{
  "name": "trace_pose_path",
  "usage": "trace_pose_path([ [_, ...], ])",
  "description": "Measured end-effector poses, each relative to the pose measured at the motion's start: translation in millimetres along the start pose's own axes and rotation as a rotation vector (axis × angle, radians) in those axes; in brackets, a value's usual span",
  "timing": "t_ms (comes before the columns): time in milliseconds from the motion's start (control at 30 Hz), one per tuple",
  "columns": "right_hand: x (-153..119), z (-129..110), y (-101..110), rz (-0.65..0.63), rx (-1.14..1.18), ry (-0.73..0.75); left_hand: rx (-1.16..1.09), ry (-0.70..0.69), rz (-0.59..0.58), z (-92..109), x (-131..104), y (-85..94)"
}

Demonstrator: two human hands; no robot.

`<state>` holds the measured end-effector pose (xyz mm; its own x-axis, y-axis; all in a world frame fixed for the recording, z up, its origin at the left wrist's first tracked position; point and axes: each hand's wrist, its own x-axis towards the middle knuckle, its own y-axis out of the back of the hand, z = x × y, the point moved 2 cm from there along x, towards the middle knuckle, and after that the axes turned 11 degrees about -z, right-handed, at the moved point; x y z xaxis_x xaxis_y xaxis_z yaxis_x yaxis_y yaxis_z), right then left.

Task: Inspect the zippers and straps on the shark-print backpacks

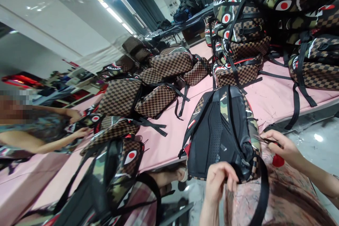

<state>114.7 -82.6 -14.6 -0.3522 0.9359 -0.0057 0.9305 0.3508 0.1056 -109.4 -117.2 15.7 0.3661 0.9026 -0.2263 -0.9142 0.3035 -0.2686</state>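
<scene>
A backpack [212, 137] with a black padded back panel and camouflage and brown checkered sides leans on the pink table edge in front of me, straps facing up. My right hand [282, 146] is closed round small dark thread snips [267, 140], whose tips point at the bag's right side. A red piece [278, 160] shows just below that hand. At the backpack's lower edge, my left hand [221, 180] has its fingers curled together; what they pinch, if anything, is hidden. A black strap [262, 190] hangs from the bag's lower right over my lap.
Checkered backpacks [169, 63] lie along the pink table [164, 144]. A tall stack of shark-face backpacks [238, 39] stands at the back right. On the left, a co-worker's hands [82, 132] touch another bag. A camouflage backpack [113, 173] is at the lower left.
</scene>
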Motion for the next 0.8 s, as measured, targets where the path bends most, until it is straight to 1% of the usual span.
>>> trace_pose_path([
  [67, 10, 7, -11, -0.060, 0.068, -0.068, 0.279, 0.070, 0.133, 6, 8, 6.8],
  [100, 15, 9, -18, -0.083, 0.089, -0.085, 0.434, 0.098, 0.175, 10, 13, 7.0],
  [133, 19, 10, -23, -0.094, 0.102, -0.092, 0.589, 0.120, 0.190, 13, 18, 5.3],
  [200, 26, 11, -32, -0.083, 0.107, -0.080, 0.830, 0.166, 0.167, 15, 29, -0.3],
  [233, 28, 11, -34, -0.077, 0.094, -0.069, 0.889, 0.196, 0.133, 14, 33, -2.8],
  [267, 29, 12, -36, -0.082, 0.071, -0.059, 0.899, 0.231, 0.094, 12, 36, -4.2],
  [333, 28, 14, -37, -0.110, 0.000, -0.041, 0.800, 0.288, 0.050, 5, 40, -3.2],
  [367, 26, 15, -38, -0.124, -0.039, -0.027, 0.717, 0.282, 0.073, 1, 41, -1.2],
  [400, 24, 17, -39, -0.132, -0.073, -0.008, 0.622, 0.242, 0.126, -2, 41, 1.2],
  [433, 21, 19, -40, -0.127, -0.095, 0.013, 0.514, 0.173, 0.195, -3, 42, 3.3],
  [500, 17, 22, -45, -0.096, -0.103, 0.043, 0.254, 0.001, 0.309, -5, 42, 4.5],
  [567, 17, 24, -51, -0.045, -0.065, 0.033, -0.035, -0.110, 0.355, -6, 45, 1.3],
  [633, 22, 22, -56, -0.030, -0.008, -0.001, -0.256, -0.145, 0.377, -8, 48, -3.5],
  [700, 29, 19, -59, -0.084, 0.054, -0.038, -0.347, -0.167, 0.410, -10, 51, -6.8],
  [800, 40, 16, -60, -0.201, 0.140, -0.072, -0.273, -0.183, 0.436, -13, 55, -7.7],
])
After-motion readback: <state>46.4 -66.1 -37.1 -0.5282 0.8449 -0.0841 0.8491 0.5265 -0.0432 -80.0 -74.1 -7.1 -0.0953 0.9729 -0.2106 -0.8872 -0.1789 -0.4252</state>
